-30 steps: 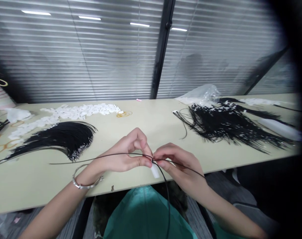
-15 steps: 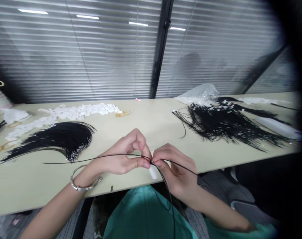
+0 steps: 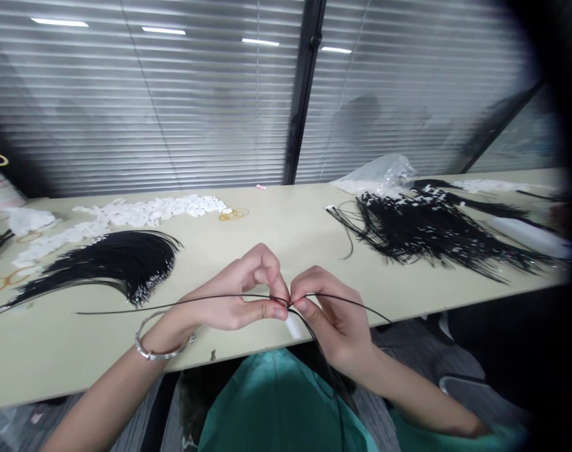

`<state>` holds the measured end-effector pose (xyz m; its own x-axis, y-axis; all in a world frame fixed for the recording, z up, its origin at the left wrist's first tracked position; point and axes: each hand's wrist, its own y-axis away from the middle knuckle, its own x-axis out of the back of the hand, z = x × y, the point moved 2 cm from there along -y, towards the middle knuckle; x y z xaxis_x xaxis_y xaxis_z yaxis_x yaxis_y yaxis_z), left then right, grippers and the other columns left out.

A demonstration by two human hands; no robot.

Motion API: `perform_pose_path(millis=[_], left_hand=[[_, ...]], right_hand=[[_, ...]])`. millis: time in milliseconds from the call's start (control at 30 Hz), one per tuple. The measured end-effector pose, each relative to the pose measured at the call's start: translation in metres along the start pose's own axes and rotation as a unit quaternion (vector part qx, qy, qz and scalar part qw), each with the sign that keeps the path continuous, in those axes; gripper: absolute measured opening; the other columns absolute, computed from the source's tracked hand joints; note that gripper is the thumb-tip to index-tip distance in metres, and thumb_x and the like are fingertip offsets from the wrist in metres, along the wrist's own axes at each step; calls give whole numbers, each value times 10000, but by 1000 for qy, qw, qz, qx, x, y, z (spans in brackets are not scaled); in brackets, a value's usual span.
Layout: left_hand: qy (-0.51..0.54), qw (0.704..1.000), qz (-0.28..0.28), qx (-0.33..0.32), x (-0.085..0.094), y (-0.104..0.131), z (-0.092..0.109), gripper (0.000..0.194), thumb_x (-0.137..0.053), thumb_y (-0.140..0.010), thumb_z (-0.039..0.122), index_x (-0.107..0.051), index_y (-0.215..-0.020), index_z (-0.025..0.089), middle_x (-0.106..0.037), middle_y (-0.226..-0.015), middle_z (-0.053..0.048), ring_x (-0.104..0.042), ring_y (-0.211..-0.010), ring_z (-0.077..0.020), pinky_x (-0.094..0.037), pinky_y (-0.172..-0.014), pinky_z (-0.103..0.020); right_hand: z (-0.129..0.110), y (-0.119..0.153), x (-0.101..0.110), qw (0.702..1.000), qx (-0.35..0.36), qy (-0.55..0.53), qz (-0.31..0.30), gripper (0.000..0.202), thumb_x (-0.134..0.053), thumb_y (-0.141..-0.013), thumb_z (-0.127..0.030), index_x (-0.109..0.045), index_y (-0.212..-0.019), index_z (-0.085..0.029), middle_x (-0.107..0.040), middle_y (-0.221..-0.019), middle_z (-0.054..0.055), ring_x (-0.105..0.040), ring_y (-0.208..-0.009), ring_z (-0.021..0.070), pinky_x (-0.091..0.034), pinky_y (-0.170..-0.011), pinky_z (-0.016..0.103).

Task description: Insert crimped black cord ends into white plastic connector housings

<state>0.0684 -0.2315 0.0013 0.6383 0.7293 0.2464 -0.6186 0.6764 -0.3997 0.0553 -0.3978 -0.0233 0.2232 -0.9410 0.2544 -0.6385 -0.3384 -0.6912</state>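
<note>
Thumb and forefinger of my left hand [image 3: 252,292] pinch a thin black cord [image 3: 182,302], whose free end trails left over the wrist. Close against it, my right hand [image 3: 330,311] pinches the cord too, and one end sticks out to the right across its fingers. From between the fingertips, more black strands hang down toward my lap. A small white tag [image 3: 293,326] shows just below the fingertips. Whether the cord is crossed or knotted there is hidden by the fingers.
On the table [image 3: 276,232], a bundle of black cords [image 3: 116,260] with metal-like ends lies left, before a heap of white pieces [image 3: 158,210]. Yellowish rubber bands [image 3: 233,215] lie beside it. At right are a pile of tagged black cords [image 3: 422,229] and a clear plastic bag [image 3: 384,176].
Both hands keep their pinch. The right hand has shifted slightly up and left, and the cord end across it now shows more clearly.
</note>
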Motion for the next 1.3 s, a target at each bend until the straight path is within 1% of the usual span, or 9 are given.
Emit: perform_pose_path(millis=[100, 233, 300, 467, 600, 733, 933, 1167, 1300], left_hand=[[11, 1000, -1, -4, -1, 1, 0, 319, -602, -803, 70, -323, -895, 192, -568, -816, -10, -549, -793, -88, -473, -725, -241], [16, 1000, -10, 5, -1, 1, -2, 316, -607, -803, 81, -330, -910, 190, -576, -832, -15, -571, -814, -101, -486, -745, -263], [24, 1000, -15, 2, -1, 1, -2, 328, -612, -798, 74, -331, -921, 190, -579, -843, -17, -577, -822, -104, -490, -743, -263], [32, 999, 0, -33, 2, 2, 1, 343, -607, -787, 23, -342, -926, 191, -597, -852, -15, -585, -829, -100, -483, -726, -239], [31, 999, -5, -24, 3, 3, 2, 343, -611, -783, 20, -356, -933, 192, -599, -865, -15, -582, -846, -102, -484, -749, -249], [18, 999, -10, -32, 2, 4, 3, 339, -616, -783, 34, -366, -944, 197, -602, -861, -9, -584, -843, -103, -484, -772, -265], [-11, 1000, -4, -11, 0, 6, 7, 319, -636, -782, 86, -373, -933, 183, -602, -850, -25, -590, -845, -120, -487, -804, -304], [-27, 1000, 5, -11, -1, 8, 7, 327, -641, -772, 75, -381, -935, 189, -596, -875, -29, -579, -846, -117, -492, -790, -287], [-32, 999, 7, -12, 0, 8, 6, 331, -644, -767, 68, -387, -938, 190, -589, -881, -27, -578, -855, -116, -490, -789, -276]], right_hand=[[0, 2, -2, 1000, -13, -25, 0, 101, -485, -847, -92, -538, -853, -178, -529, -793, -1, -498, -720, 66, -392, -632, 211], [-1, 1, 1, 998, -32, -37, 28, 90, -464, -867, -119, -530, -868, -181, -516, -790, 6, -504, -732, 81, -397, -637, 233], [-3, 0, 3, 999, -19, -22, 30, 92, -468, -862, -115, -536, -868, -176, -523, -797, 14, -514, -748, 92, -399, -643, 247], [-6, 2, 3, 1000, 0, -15, 22, 122, -471, -846, -87, -550, -887, -170, -544, -823, 30, -529, -767, 106, -414, -658, 267], [-7, 3, 2, 999, 16, -15, 30, 138, -475, -829, -69, -542, -890, -173, -546, -826, 33, -532, -783, 118, -423, -670, 282], [-8, 3, 1, 999, 37, -25, 22, 166, -472, -809, -59, -518, -921, -173, -549, -837, 40, -538, -791, 129, -439, -681, 298], [-6, 2, 2, 998, 53, -12, 11, 164, -485, -777, -60, -511, -895, -171, -533, -769, 31, -533, -743, 132, -419, -645, 293], [-7, 0, 1, 997, 79, 16, 19, 153, -479, -772, -56, -508, -872, -167, -516, -731, 26, -504, -699, 119, -394, -608, 275], [-5, 0, 0, 998, 63, 19, 22, 148, -486, -775, -62, -504, -877, -167, -511, -731, 24, -503, -685, 112, -378, -590, 265]])
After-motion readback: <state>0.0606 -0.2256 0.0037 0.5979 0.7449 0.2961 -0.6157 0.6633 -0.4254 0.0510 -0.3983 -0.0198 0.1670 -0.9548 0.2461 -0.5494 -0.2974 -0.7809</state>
